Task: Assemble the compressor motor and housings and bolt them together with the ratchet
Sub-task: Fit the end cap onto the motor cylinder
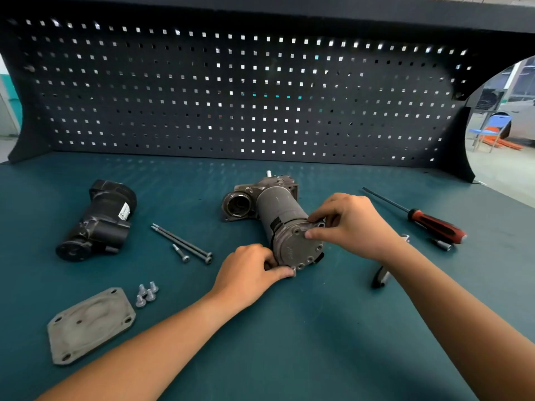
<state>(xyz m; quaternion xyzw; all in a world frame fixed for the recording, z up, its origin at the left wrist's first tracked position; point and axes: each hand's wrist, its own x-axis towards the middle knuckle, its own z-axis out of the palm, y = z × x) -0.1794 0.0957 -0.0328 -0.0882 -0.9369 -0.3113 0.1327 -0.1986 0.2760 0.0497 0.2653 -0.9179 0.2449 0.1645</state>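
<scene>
The grey cylindrical compressor motor (277,208) lies on its side mid-bench, joined at its far end to a metal housing (241,202). A round end cap (295,246) faces me. My left hand (252,270) pinches the cap's lower left rim. My right hand (350,224) grips its upper right edge with fingertips. A black housing (100,221) lies at the left. Two long bolts (182,241) and a short bolt (181,253) rest between them. The ratchet handle (380,277) shows partly under my right forearm.
A flat grey cover plate (89,324) and several small screws (146,293) lie at the front left. A red-handled screwdriver (428,219) and a socket bit (441,244) sit at the right. A black pegboard (231,91) walls the bench's back.
</scene>
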